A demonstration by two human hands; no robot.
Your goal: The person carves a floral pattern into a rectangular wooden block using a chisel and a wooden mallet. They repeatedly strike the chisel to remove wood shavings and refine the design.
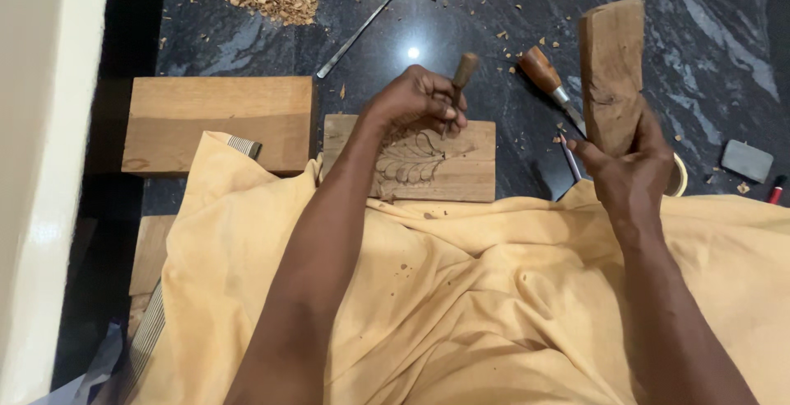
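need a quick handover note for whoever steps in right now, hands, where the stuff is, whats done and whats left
Left hand: gripping a wooden-handled chisel, tip on the carving panel.
Right hand: holds a wooden block raised upright.
The panel lies on the dark floor at the lap.
A spare chisel lies beside it.
Done: leaf outline drawn, chips around.
Left: most of the carving, apparently.

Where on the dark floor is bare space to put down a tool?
Free: the floor right of the raised wooden block, above the grey stone. Crowded: between the carved board and that block, where a wooden-handled chisel lies.
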